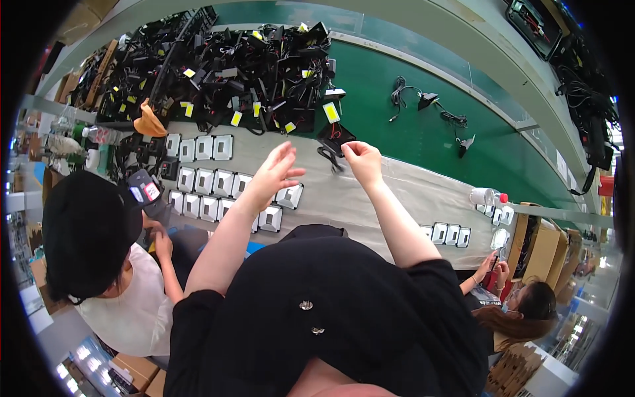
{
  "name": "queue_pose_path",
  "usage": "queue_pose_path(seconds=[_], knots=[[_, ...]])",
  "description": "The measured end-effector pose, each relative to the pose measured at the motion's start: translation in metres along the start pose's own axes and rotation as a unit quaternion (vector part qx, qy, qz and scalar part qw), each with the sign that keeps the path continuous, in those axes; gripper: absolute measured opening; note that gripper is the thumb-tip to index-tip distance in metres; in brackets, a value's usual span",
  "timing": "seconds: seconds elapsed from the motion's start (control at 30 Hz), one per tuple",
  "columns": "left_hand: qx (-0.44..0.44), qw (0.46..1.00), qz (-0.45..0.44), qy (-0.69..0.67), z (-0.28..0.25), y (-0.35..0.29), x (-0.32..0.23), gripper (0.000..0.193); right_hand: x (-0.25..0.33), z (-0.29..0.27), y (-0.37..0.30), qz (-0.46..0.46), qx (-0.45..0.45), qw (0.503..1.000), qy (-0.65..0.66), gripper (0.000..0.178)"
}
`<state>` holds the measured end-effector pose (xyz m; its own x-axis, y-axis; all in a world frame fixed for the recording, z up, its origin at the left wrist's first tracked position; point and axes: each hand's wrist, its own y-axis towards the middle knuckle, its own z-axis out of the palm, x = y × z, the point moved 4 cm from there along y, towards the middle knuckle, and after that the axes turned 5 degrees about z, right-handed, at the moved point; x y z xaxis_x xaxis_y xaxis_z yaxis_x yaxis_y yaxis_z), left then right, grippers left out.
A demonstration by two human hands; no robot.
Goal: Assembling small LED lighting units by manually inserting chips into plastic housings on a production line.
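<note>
My left hand (pixel 274 175) is raised over the bench, its fingers spread and nothing in them. To its right, my right hand (pixel 362 162) pinches a black lamp housing (pixel 334 137) by its edge. From that housing a black cable (pixel 327 157) hangs in a loop, and thin red wires run up toward a yellow LED plate (pixel 331 112) just beyond it. Whether the plate is joined to the housing I cannot tell for certain. Below my left hand, silver square lamp frames (pixel 290 196) stand in rows on the grey bench cover (pixel 390 198).
A large heap of black lamp parts (pixel 245 79) with yellow plates fills the back left. Cabled parts (pixel 428 100) lie on the green mat (pixel 377 79). More frames (pixel 452 233) and a bottle (pixel 481 196) stand at right. One person (pixel 122 264) works left, another (pixel 522 308) right.
</note>
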<state>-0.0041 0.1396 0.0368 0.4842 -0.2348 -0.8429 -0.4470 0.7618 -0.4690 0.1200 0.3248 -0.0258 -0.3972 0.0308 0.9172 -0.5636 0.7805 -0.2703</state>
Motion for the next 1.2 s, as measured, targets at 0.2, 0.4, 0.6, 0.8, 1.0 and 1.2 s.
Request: queue_pose_path(seconds=[0.2,0.4,0.6,0.8,1.0,1.2], knots=[[0.062,0.988,0.13,-0.061,0.075,-0.01,-0.057,0.044,0.111,-0.032,-0.091,-0.109,0.109,0.983,0.098,0.017],[0.14,0.983,0.122,-0.01,0.106,-0.058,-0.093,0.04,0.222,-0.102,-0.139,-0.481,-0.061,0.823,-0.294,0.041],[0.193,0.974,0.118,-0.003,0.114,-0.101,-0.098,0.041,0.248,-0.097,-0.162,-0.558,0.034,0.729,-0.394,0.021],[0.187,0.961,0.203,-0.013,0.101,-0.124,-0.095,0.037,0.251,-0.099,-0.196,-0.563,-0.014,0.714,-0.415,0.025],[0.146,0.957,0.246,-0.04,0.103,-0.142,-0.106,0.039,0.258,-0.088,-0.233,-0.545,-0.002,0.754,-0.366,0.021],[0.127,0.917,0.377,-0.002,0.106,-0.158,-0.112,0.043,0.234,-0.092,-0.215,-0.204,0.151,0.966,-0.052,0.012]])
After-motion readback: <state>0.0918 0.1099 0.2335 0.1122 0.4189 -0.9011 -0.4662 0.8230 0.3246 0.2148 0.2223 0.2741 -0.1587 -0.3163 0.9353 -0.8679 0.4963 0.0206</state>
